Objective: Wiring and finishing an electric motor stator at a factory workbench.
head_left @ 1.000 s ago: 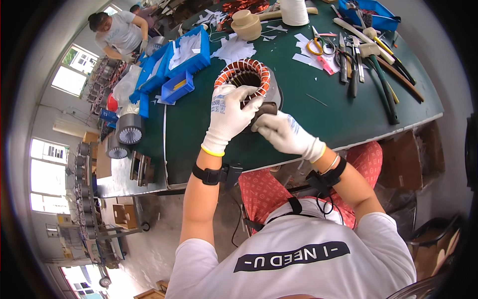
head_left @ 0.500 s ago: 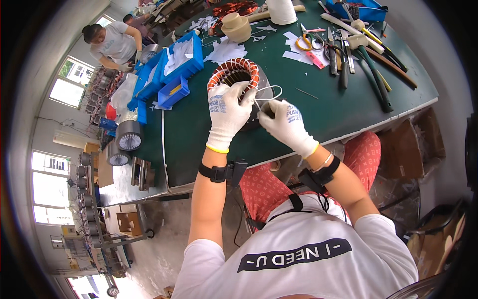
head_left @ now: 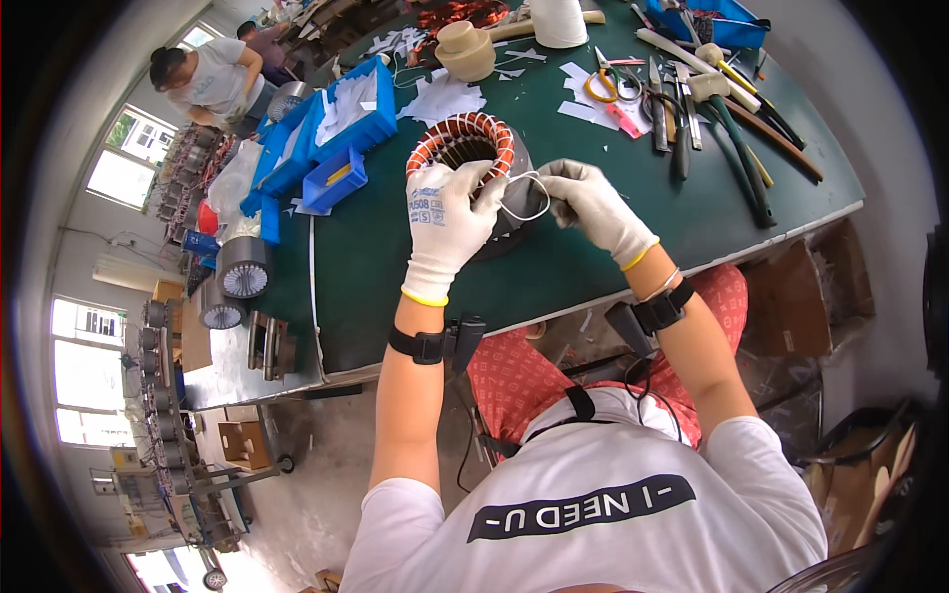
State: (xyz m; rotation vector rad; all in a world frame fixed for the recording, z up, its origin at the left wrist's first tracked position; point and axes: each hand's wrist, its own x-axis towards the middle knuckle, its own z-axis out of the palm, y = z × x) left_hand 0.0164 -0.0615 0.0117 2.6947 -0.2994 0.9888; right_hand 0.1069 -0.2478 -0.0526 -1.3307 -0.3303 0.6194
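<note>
In front of me on the table stands a motor stator (head_left: 521, 158), a grey cylinder topped by an orange-red ring of copper winding (head_left: 465, 124) laced with white cord. My gloved left hand (head_left: 445, 219) lies over the ring's near side, its fingers curled into the opening and its thumb at the right edge. From the ring beside that thumb runs a white cord (head_left: 544, 206), which makes a small loop to the right. My gloved right hand (head_left: 598, 211) pinches the cord between thumb and forefinger, just right of the stator and apart from it. The left fingertips are hidden inside the ring.
Scissors (head_left: 600, 84), knives, mallets (head_left: 710, 87) and rods lie at the right. Blue bins (head_left: 356, 119) of white paper slips stand at the left, near more stators (head_left: 243, 267). A cream spool (head_left: 465, 54) and a white cone of thread (head_left: 559, 22) sit behind. Another person (head_left: 213, 84) works at far left.
My right hand has moved up and to the right with the cord, turning palm inward. The cord loop now hangs lower beside the ring. My left hand keeps its place on the stator.
</note>
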